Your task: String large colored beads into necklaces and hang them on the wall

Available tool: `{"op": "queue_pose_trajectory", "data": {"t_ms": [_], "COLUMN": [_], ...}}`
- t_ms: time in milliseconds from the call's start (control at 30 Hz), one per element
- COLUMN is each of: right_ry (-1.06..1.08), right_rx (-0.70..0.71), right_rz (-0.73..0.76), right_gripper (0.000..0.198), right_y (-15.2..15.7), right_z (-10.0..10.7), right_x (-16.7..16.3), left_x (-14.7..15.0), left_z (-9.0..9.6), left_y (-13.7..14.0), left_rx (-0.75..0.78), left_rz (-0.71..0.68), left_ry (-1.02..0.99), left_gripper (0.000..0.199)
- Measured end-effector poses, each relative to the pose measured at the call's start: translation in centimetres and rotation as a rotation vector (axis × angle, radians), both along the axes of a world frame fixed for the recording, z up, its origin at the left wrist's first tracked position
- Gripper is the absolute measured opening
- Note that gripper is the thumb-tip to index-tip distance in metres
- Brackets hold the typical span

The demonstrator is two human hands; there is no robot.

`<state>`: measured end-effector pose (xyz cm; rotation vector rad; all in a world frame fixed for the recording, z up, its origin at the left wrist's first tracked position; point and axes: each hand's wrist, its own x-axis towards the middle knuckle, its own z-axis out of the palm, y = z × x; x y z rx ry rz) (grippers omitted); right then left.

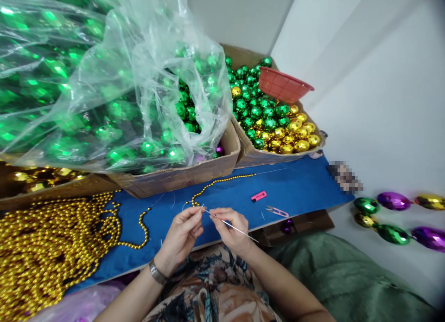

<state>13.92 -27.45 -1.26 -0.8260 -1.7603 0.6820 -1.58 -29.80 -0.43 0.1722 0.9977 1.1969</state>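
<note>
My right hand (231,227) is closed on a long thin needle (234,228), which slants from the fingertips down to the right past the wrist. My left hand (186,227) meets it in a pinch at the needle's upper end; what lies between those fingertips is too small to make out. Just beyond the hands, a strand of small gold beads (222,178) curves over the blue tabletop (306,183), with a thin thread trailing from its far end. A pink-handled thread snipper (278,211) and a small pink blade-like piece (258,196) lie to the right.
A heap of gold bead strands (52,238) covers the left side. Behind stand cardboard boxes, one (187,178) under a plastic bag (114,94) of green balls, another holding green and gold balls (267,113) with a red basket (285,84). Large beads (392,201) hang at right.
</note>
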Motion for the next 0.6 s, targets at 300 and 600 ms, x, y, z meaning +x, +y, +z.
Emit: {"op": "queue_pose_trajectory", "data": {"t_ms": [300,600], "right_ry": [-0.020,0.094], "right_rx": [-0.024,-0.285], "right_rz": [0.033,0.020], "right_gripper": [0.017,0.007], "right_y": [-0.2,2.5], "right_z": [0.2,2.5], "right_x": [-0.2,1.3], "left_x": [0.0,-2.5], "left_z": [0.6,-2.7], "left_y": [0.2,2.5], "left_rx": [0.027,0.229], "left_rz": [-0.016,0.002], "left_ry": [-0.061,0.561], "left_gripper": [0.024,0.027]}}
